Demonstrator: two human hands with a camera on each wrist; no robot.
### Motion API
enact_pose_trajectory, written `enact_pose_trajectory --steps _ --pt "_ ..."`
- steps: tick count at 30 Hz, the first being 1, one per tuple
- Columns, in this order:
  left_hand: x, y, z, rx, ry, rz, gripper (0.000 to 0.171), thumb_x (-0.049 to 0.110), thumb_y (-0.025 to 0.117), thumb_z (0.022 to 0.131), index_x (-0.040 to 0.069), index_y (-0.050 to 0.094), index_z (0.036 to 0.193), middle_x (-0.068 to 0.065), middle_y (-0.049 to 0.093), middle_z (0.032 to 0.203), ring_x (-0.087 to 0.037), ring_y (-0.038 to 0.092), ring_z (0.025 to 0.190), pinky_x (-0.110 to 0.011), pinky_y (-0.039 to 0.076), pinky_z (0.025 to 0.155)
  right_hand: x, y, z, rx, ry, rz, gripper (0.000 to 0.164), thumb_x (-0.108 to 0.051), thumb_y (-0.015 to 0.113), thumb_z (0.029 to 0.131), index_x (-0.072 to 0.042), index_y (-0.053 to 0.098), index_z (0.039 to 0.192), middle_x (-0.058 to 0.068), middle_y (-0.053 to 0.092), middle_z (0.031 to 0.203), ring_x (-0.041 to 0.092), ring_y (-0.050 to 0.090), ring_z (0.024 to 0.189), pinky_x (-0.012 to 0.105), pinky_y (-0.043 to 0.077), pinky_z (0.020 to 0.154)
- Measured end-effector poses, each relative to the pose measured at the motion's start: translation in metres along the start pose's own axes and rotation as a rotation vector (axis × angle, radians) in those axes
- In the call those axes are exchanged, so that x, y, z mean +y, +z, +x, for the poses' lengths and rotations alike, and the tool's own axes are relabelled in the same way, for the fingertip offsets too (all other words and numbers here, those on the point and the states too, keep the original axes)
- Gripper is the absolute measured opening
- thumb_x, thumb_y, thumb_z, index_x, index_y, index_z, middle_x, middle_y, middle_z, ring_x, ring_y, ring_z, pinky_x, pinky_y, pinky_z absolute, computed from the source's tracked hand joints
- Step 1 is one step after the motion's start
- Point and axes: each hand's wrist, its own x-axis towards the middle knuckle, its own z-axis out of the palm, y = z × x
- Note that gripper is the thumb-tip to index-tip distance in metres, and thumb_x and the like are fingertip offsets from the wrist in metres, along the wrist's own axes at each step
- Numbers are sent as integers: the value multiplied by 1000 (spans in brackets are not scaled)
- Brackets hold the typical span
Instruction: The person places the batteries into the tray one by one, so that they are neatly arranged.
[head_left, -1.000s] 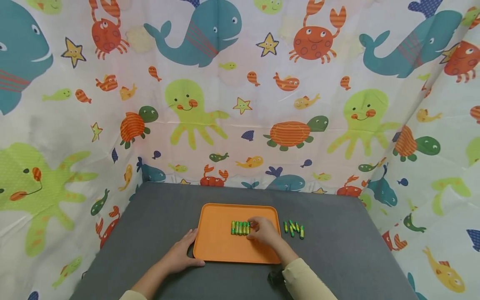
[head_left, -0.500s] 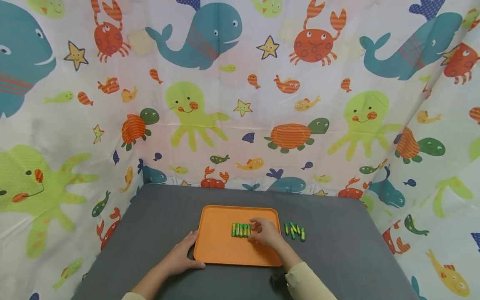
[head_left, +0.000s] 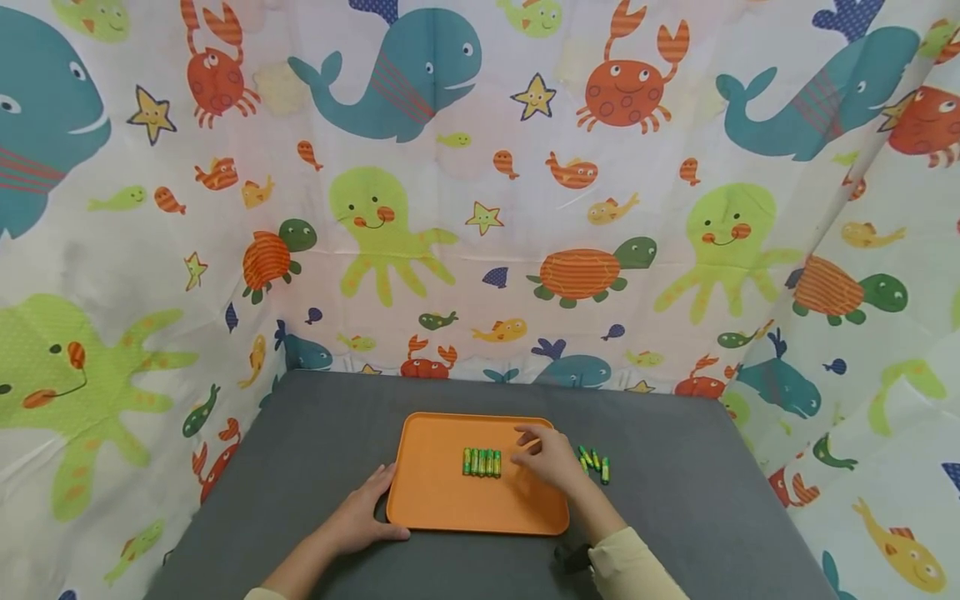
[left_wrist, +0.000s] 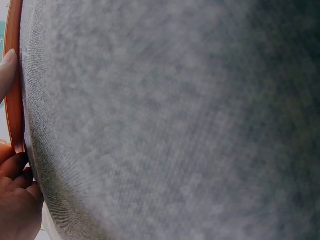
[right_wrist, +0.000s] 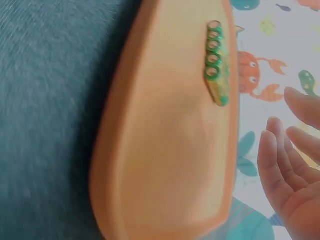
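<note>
On the orange rectangular tray [head_left: 442, 504]: five green-and-yellow cylindrical batteries [head_left: 482, 462], side by side. Left hand [head_left: 362, 514]: fingers hold tray corner. Right hand [head_left: 553, 460]: fingers parted.

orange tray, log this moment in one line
left hand: holds orange tray at near left corner | right hand: over tray, nothing held | five batteries: row on tray | loose batteries: on table, right of tray

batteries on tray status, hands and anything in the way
Left hand gripping tray at corner. Right hand empty, over tray's right side. Five batteries lined up on tray. Right hand partly hiding loose batteries alongside.
</note>
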Motion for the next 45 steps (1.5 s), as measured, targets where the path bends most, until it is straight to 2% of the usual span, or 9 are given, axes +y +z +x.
enact_pose_trajectory --steps 3,15,19,26,28,31,35,38,45 --pt "-1 0 1 -1 2 4 122 61 85 69 13 24 162 -17 24 166 -40 22 153 -71 25 111 -2 -8 -4 36 16 -1 48 -24 78 90 -15 65 135 13 69 115 23 69 95 37 59 74" --pt "0 -2 -2 3 16 8 121 61 85 70 11 24 162 -19 24 166 -42 22 152 -71 27 110 -1 -31 -13 164 55 16 45 -12 78 89 -11 66 132 13 71 111 25 69 94 34 59 74" --pt "-1 -1 -1 -9 10 6 121 61 85 70 12 24 162 -17 24 166 -41 21 153 -70 27 111 5 -36 -16 192 61 -3 45 -14 79 89 -11 67 132 13 71 112 27 69 96 34 60 75" --pt "-2 0 1 -4 12 7 121 60 86 70 12 24 162 -16 25 166 -39 21 153 -71 26 110 14 -47 -22 230 43 -31 43 -18 79 89 -11 67 130 11 72 109 24 69 93 27 57 66" --pt "-1 0 1 -2 6 5 121 60 86 70 12 24 162 -16 25 166 -39 21 153 -71 27 110 18 -50 -24 241 38 -43 43 -20 80 89 -12 68 129 10 72 108 23 68 93 27 57 69" --pt "0 0 0 0 3 1 120 59 86 70 12 25 162 -16 25 166 -40 21 153 -71 27 110 26 -55 -27 258 23 -62 43 -19 80 88 -12 68 129 11 73 109 24 69 94 33 58 78" --pt "1 -1 -1 4 -1 -1 120 58 87 69 12 25 162 -16 25 166 -40 22 153 -71 27 111 41 -63 -31 242 43 -68 47 -16 81 87 -11 65 132 15 71 115 30 68 100 43 57 84" --pt "1 -1 -1 5 -2 0 121 59 87 69 12 25 162 -17 25 166 -40 23 153 -70 28 111 54 -71 -34 215 97 -80 53 -15 82 86 -11 63 135 15 68 122 33 67 104 42 58 81" --pt "-1 0 0 3 1 -2 121 60 86 69 12 25 162 -16 24 166 -40 22 153 -69 28 111 81 -86 -42 123 209 -126 69 -11 86 79 -3 57 141 20 62 132 34 65 107 44 57 76"
